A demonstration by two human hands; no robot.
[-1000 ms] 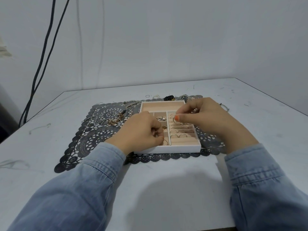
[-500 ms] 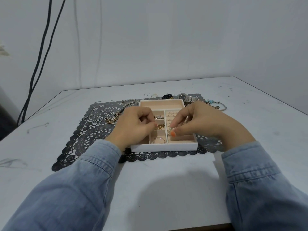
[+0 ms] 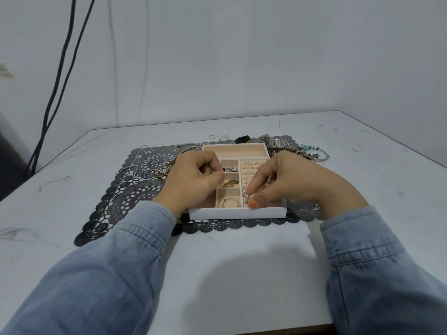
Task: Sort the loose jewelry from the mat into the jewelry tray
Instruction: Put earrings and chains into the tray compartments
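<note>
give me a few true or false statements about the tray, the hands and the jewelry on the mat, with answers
1. The right hand pinches a ring over the near end of the tray. True.
2. The watch lies inside the tray. False: it lies on the mat, behind the tray's far right corner.
3. Loose chains lie on the mat left of the tray. True.
4. The tray's long far compartment is packed with necklaces. False: no jewelry shows in it.
5. The left hand lies flat on the table. False: its fingers are curled, over the tray's left side.
</note>
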